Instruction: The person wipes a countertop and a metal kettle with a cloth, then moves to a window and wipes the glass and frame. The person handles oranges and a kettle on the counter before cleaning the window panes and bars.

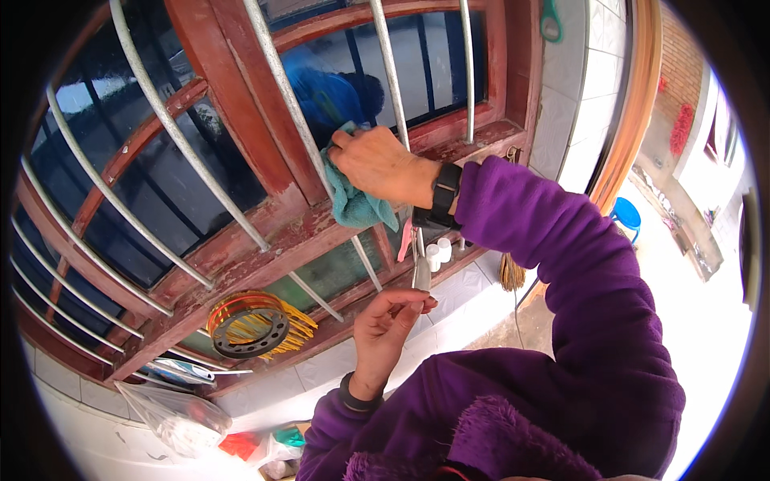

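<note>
My right hand [385, 167] is closed round a teal cloth [358, 200], pressing it against one of the upright metal bars [307, 136] in front of a red-framed window. Part of the cloth hangs below my fingers. Lower down, my left hand [387, 325] is raised with thumb and fingers pinched together. Just above its fingertips is a narrow greyish blade-like piece [422, 274]; whether the hand grips it I cannot tell. Two small white bottles [439, 254] and a pink item [406, 239] are close by.
A roll with a dark ring and yellow strands [250, 327] hangs on the lower bars at left. Below are a clear plastic bag [180, 421] and red packaging [239, 443]. A straw brush [511, 272] hangs by the wall. Outside the doorway is a blue bucket [626, 215].
</note>
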The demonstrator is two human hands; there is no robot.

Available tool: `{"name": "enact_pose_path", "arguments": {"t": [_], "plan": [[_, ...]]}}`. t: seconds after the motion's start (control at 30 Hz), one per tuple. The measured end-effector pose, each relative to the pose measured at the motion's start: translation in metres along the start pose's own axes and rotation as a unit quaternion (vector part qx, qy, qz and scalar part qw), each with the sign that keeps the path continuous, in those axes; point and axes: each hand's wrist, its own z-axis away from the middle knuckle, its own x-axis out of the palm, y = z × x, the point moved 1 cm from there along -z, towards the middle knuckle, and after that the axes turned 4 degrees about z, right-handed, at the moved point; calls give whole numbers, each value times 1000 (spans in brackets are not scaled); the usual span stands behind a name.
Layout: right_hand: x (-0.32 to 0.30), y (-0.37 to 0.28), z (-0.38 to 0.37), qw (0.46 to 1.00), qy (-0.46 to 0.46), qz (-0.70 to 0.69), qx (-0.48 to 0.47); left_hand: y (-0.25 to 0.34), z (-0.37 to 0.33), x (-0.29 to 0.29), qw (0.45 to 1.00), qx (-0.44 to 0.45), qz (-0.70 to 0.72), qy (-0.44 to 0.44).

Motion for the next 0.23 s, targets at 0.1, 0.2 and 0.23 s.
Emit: {"name": "enact_pose_path", "arguments": {"t": [0.1,0.2,0.23], "plan": [[-15,31,-5,975,-132,179,-27,3,1,-2,1000,6,6,12],[-24,32,-3,934,-125,323,-87,1,0,-2,1000,0,8,23],[-23,27,-1,933,-134,321,-89,0,2,-3,1000,-11,5,25]]}}
